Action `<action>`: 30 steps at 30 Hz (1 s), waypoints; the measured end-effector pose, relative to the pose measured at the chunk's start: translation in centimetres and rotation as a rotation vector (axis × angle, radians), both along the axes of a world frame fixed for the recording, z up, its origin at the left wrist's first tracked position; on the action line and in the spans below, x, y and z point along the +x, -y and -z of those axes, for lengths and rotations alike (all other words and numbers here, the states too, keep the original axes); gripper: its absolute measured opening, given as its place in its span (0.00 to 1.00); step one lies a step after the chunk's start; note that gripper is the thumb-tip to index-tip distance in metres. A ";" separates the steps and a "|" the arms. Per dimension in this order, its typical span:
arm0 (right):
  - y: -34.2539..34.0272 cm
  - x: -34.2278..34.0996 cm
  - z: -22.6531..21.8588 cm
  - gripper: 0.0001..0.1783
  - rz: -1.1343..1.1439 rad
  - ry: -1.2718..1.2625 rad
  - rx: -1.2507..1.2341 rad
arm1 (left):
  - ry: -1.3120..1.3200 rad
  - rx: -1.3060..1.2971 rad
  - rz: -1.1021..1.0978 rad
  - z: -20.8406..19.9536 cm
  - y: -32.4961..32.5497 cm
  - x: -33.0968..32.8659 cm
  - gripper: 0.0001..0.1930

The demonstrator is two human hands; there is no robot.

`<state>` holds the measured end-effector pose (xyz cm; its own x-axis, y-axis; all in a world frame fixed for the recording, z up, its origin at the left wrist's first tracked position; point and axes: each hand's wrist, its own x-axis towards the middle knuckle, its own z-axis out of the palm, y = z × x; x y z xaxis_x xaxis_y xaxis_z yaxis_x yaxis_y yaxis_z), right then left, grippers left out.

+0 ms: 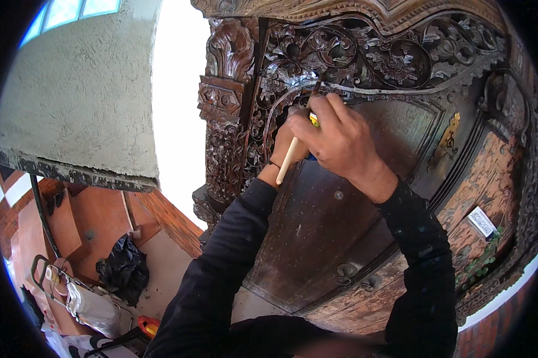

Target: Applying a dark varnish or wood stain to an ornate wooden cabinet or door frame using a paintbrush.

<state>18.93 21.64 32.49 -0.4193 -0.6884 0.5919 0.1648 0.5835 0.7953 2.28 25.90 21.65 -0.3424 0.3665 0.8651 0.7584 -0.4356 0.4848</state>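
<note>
My right hand [343, 140] is closed round a paintbrush [287, 160] with a pale wooden handle. The handle slants down to the left, and the dark bristle end points up against the lower edge of a carved wooden panel [340, 53]. Dark brown scrolls and leaves there carry wet-looking shine. Just behind and left of it, my left hand [283, 146] is raised, its fingers mostly hidden by the right. Bits of yellow and blue show between the hands, on something I cannot make out. Below them spreads a dark wooden door [323, 227].
A carved post [224, 95] stands left of the panel. Round pulls [347, 273] and a gold ornament [449, 134] sit on the woodwork, with a small white printed card [481, 222] at right. Lower left are a black plastic bag [124, 268] and a metal-framed cart [93, 307].
</note>
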 end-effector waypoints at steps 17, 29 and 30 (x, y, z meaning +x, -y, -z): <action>2.0 4.6 -6.4 0.11 -0.261 -0.220 -0.199 | 0.345 -0.176 0.108 0.3 1.5 -0.1 0.56; 0.4 4.5 -9.7 0.10 -0.195 -0.192 -0.334 | 0.356 -0.171 0.138 0.8 0.4 0.3 0.56; 0.3 4.4 -9.7 0.10 -0.211 -0.187 -0.315 | 0.354 -0.178 0.138 0.7 0.4 0.3 0.57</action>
<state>23.29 21.34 42.18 -0.1539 -0.5205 0.8399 0.1400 0.8299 0.5400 2.55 25.48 20.92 -0.5447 0.5629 0.6217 0.4719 -0.4071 0.7820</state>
